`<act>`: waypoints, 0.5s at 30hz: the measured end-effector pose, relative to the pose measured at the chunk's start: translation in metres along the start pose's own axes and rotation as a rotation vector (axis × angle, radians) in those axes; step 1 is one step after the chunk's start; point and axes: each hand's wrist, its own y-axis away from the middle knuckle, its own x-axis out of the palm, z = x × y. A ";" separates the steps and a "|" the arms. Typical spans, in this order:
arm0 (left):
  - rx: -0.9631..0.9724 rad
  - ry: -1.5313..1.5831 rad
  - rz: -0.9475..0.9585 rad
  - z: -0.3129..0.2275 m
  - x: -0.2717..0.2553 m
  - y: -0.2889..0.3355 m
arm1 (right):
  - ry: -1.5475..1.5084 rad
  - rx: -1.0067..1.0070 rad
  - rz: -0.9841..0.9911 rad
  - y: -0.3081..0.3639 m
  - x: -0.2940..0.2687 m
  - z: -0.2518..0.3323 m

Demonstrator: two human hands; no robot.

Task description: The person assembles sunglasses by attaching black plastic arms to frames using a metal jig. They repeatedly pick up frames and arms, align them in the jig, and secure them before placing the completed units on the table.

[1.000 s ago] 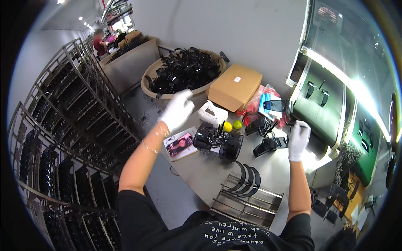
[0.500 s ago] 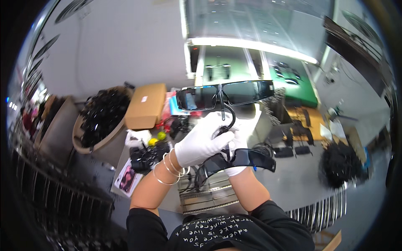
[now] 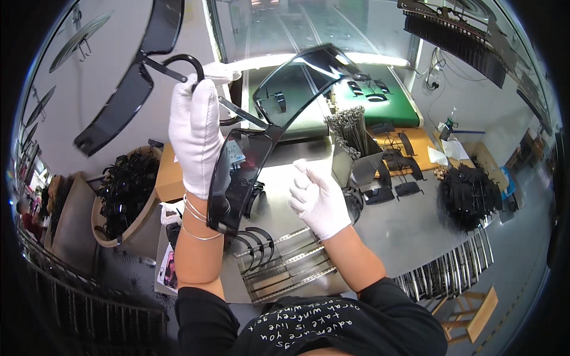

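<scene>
Left hand [image 3: 195,136], in a white glove, is up high and pinching the thin arms of two dark glasses, one pair [image 3: 127,77] swinging out left of the glove, the other [image 3: 267,118] hanging right and below it, raised toward the light so the lenses show through, I'd judge. Right hand [image 3: 319,199] sits lower right of that glove, empty, fingers loosely curled, close enough to take a pair. Below it on the steel table [image 3: 392,225] a wire rack [image 3: 285,264] holds lenses on edge, kept apart.
</scene>
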 end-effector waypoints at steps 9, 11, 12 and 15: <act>0.103 0.027 -0.004 -0.011 0.016 0.017 | 0.433 -0.241 0.271 0.000 0.024 -0.001; 0.124 -0.572 0.175 0.012 -0.004 0.053 | 0.679 -0.371 0.278 -0.004 0.009 -0.011; 0.073 -0.502 0.416 0.021 -0.019 0.068 | 0.849 -0.405 0.222 -0.002 0.001 -0.016; 0.366 -0.917 0.596 0.068 -0.090 0.137 | 1.269 -0.316 0.056 0.012 -0.056 -0.012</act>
